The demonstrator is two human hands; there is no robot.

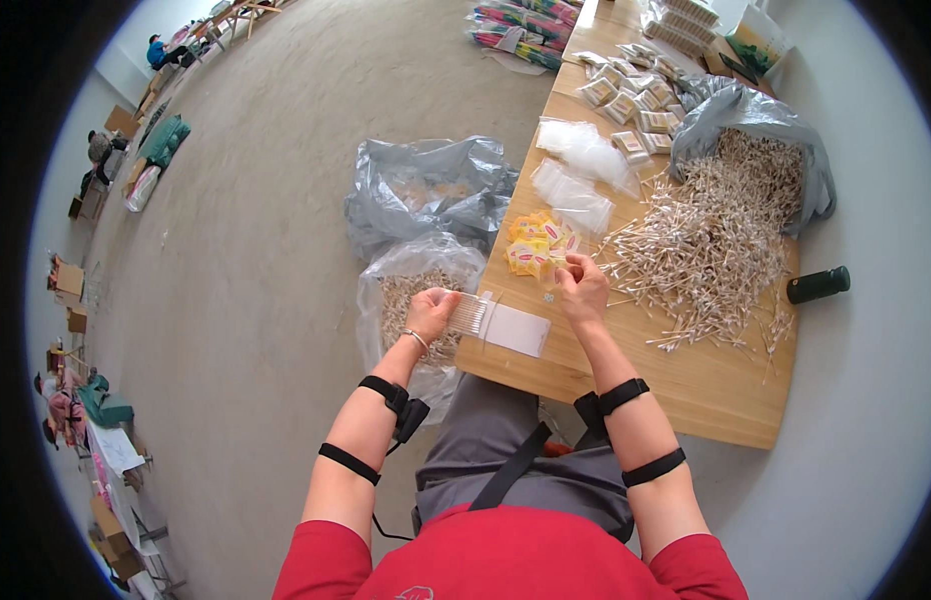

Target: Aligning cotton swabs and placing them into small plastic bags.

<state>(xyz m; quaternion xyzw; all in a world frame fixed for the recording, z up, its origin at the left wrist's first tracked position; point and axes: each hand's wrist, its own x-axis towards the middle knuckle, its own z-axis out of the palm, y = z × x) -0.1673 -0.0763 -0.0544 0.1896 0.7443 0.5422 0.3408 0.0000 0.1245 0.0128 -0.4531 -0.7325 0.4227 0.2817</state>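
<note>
My left hand [433, 312] is closed on a small clear bag of cotton swabs [470, 314], which lie side by side in a row. The bag is at the table's front left corner, next to a flat white card [517, 331]. Just beyond, my right hand [584, 288] has its fingertips pinched together at the near edge of a pile of yellow and white paper labels [538, 244]. What sits between those fingertips is too small to make out. To its right spreads a large heap of loose cotton swabs [701, 235], spilling from a grey plastic bag [814, 150].
Empty clear bags [574, 195] and filled swab packs [626, 100] lie farther back on the wooden table [716, 400]. A dark green cylinder [819, 285] stands out at the right edge. Left of the table are a swab-filled sack [371, 300] and a grey plastic bag [386, 200].
</note>
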